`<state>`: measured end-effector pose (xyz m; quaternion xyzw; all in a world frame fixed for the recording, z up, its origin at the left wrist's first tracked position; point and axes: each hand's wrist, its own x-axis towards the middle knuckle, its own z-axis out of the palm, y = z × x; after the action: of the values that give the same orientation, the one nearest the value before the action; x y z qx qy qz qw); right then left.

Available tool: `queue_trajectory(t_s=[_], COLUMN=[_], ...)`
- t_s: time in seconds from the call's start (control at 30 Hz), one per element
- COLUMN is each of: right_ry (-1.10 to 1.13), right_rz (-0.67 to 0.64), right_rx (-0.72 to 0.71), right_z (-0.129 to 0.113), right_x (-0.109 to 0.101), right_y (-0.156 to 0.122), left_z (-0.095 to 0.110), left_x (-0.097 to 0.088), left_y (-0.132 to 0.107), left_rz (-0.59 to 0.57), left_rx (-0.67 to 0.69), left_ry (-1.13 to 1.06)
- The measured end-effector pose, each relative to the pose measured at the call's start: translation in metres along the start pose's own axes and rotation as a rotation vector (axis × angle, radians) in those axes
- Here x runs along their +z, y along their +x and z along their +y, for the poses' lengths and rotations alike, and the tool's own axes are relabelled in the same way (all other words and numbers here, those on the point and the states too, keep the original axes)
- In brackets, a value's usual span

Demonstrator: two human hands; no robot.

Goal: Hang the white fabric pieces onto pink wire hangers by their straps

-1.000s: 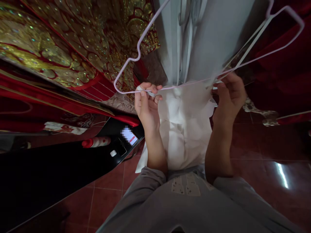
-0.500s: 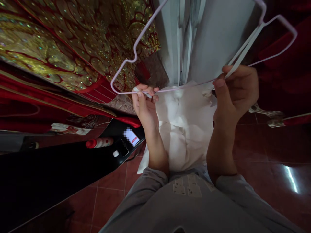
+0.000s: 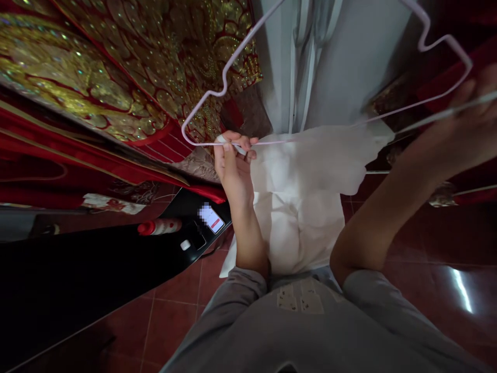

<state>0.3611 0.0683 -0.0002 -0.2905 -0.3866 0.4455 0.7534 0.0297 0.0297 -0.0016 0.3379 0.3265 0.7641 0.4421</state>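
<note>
My left hand (image 3: 236, 166) is closed around the bottom bar of a pale pink clothes hanger (image 3: 224, 77), with a piece of white strap (image 3: 241, 150) pinched against it. From the bar hangs a cream white garment (image 3: 298, 207), its upper right part pulled out sideways. Off to the right, my right hand (image 3: 462, 122) is blurred and partly cut by the frame edge. A thin white strap (image 3: 427, 119) runs taut from the garment's right corner to this hand, which appears to grip it. The hanger's top lies outside the view.
Red and gold sequined garments (image 3: 186, 67) hang at the left. A black table (image 3: 97, 269) holds a lit phone (image 3: 213, 217), a dark phone, a white earphone case (image 3: 185, 245) and a red-capped bottle (image 3: 159, 227). Grey doors (image 3: 361, 62) stand ahead; dark red clothes hang right.
My right hand has swung away to the right, drawing the strap off the hanger's right side and the garment's upper edge along with it. My left hand has stayed almost in place.
</note>
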Motion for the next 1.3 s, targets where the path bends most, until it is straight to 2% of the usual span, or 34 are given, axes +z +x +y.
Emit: queue_trajectory(t_s=[0.03,0.07,0.1,0.17,0.2,0.27,0.3,0.4,0.47,0.63,0.83,1.1,1.23,1.3], right_ry=[0.035,0.052,0.054,0.006,-0.042,-0.084,-0.09,-0.01,0.069,0.144,0.172,0.136,0.086,0.069], right_rz=[0.153,0.262,0.336,0.387,0.382,0.332,0.257,0.105,0.084,0.124,0.04,0.04,0.05,0.066], right_rx=[-0.168,-0.25,-0.265,-0.097,0.035,0.111,0.143,0.171,0.181,0.17,0.179,0.172,0.153,0.148], right_z=[0.005,0.013,0.021,0.037,0.044,0.051,0.051,0.047,0.046,0.061,0.07,0.076,0.077,0.076], right_x=[-0.003,-0.003,0.003,0.024,0.037,0.067,0.082,0.115,0.126,0.129,0.128,0.119,0.115,0.115], right_y=[-0.009,-0.019,-0.03,-0.052,-0.062,-0.079,-0.085,-0.092,-0.091,-0.088,-0.087,-0.08,-0.079,-0.078], left_z=[-0.001,-0.002,-0.003,-0.006,-0.008,-0.01,-0.01,-0.01,-0.009,-0.001,0.007,0.01,0.014,0.014], left_x=[0.001,0.002,0.002,0.003,0.003,0.005,0.006,0.01,0.012,0.008,-0.011,-0.045,-0.053,-0.055], left_y=[0.0,0.0,-0.001,-0.002,-0.003,-0.004,-0.005,-0.008,-0.01,-0.012,0.0,0.007,0.008,0.011], left_rz=[-0.007,-0.016,-0.018,-0.005,0.002,-0.002,-0.008,-0.011,0.002,-0.045,-0.071,0.161,0.271,0.27], left_rx=[-0.004,-0.008,-0.018,-0.043,-0.05,-0.059,-0.062,-0.103,-0.125,-0.14,-0.108,0.041,0.156,0.243], left_ry=[-0.01,-0.015,-0.007,0.025,0.029,0.004,-0.017,-0.047,-0.066,-0.07,0.045,0.269,0.312,0.341])
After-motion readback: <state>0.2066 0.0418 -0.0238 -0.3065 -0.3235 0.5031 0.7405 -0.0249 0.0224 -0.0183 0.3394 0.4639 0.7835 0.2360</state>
